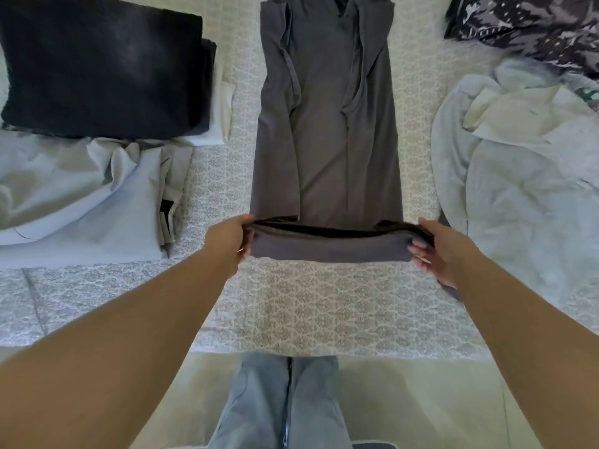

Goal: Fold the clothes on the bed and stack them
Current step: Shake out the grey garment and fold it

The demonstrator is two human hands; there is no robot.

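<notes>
Both bare arms reach forward, held apart and nearly level. The left hand (230,240) and the right hand (438,251) face each other, fingers curled in a pinch, thumbs on top, wrists straight.

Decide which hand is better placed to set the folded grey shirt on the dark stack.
Left. The left hand grips the grey shirt on the side nearer the dark stack.

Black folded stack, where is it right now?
Head view, far left of the bed: the black stack sits on white folded cloth, just beyond the crumpled pale garment and left of the grey shirt.
</notes>
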